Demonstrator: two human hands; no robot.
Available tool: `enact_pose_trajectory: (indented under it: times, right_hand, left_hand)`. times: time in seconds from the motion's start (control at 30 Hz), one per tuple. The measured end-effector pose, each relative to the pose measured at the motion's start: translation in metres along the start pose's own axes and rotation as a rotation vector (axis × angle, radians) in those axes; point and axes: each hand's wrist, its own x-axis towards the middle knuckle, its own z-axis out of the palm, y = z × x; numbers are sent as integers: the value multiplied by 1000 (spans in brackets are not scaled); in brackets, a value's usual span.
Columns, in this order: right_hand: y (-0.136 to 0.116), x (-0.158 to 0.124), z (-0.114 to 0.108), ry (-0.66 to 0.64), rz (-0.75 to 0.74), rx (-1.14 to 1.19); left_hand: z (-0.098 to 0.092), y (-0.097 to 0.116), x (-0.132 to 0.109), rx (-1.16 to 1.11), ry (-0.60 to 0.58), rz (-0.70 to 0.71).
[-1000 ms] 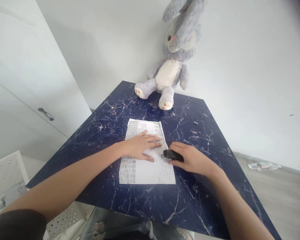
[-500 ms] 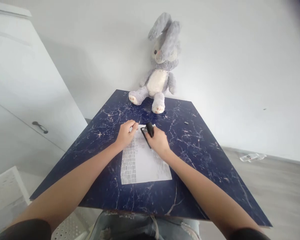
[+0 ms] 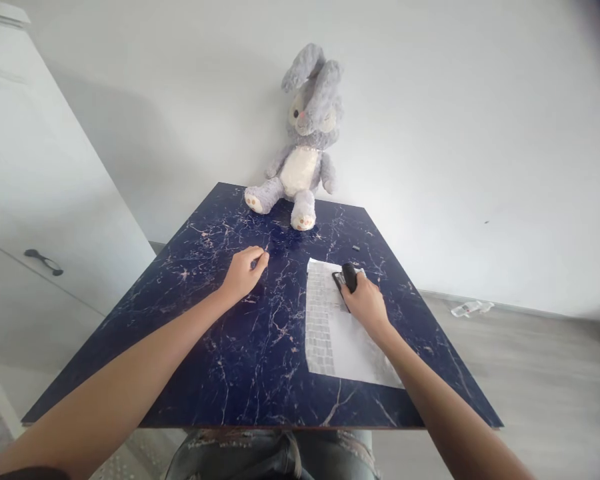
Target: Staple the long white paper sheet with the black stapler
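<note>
A white printed sheet of paper (image 3: 337, 333) lies on the right half of a dark blue marbled table (image 3: 240, 360). My right hand (image 3: 365, 303) is closed around a black stapler (image 3: 347, 277), which sits over the sheet's far edge. My left hand (image 3: 244, 271) rests on the bare tabletop to the left of the sheet, apart from it. Its fingers are curled in with the thumb and forefinger pressed together; I cannot make out whether anything is between them.
A grey plush rabbit (image 3: 303, 143) sits at the table's far edge against the white wall. A small dark object (image 3: 355, 248) lies on the table beyond the stapler. A white cabinet with a black handle (image 3: 43, 261) stands at left. Something pale lies on the floor (image 3: 471, 308) at right.
The paper and my right hand with the stapler have shifted to the right side of the table. My left hand has come off the sheet and now lies on bare tabletop.
</note>
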Motion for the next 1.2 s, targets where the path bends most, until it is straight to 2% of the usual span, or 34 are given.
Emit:
enact_pose_trajectory:
  times: [0.13,0.2,0.27,0.33,0.4,0.47,0.57,0.67,0.77,0.87,0.97,1.07,1.2]
  right_hand:
    - [42,28,-9,-42,-52,124]
    - [56,58,-13,21,-84,185]
    - [64,92,-13,162,-89,156]
    - [64,122,-6,185,-132,117]
    - [58,141,8,118,-187,73]
    - [48,149,24,33,-204,9]
    - [30,148,44,-27,-152,-52]
    - [2,142,56,-18,-95,-49]
    - [-43,134,67,-28,-79,-44]
    - [-103,125,82,-53,-108,-23]
    - [-166,114,96,-82,-147,29]
    - [-222,102,106,-126,-264,101]
    - [-272,90,114,-159,-397,127]
  left_hand:
    - [0,1,1,-8,-21,2]
    - [-2,0,2,-16,-21,-8]
    - [-4,-3,3,-37,-4,-45]
    - [-6,-11,6,-82,21,-110]
    - [-8,-22,10,-143,46,-185]
    - [-11,-35,15,-201,98,-243]
    - [-20,-53,23,-341,273,-312]
    - [-30,-65,27,-577,391,-372]
    - [-39,-72,28,-778,340,-410]
    - [-42,-76,27,-820,332,-433]
    - [-39,-81,27,-710,398,-480]
    - [-36,-86,26,-499,452,-520]
    - [-46,-94,20,-153,477,-554]
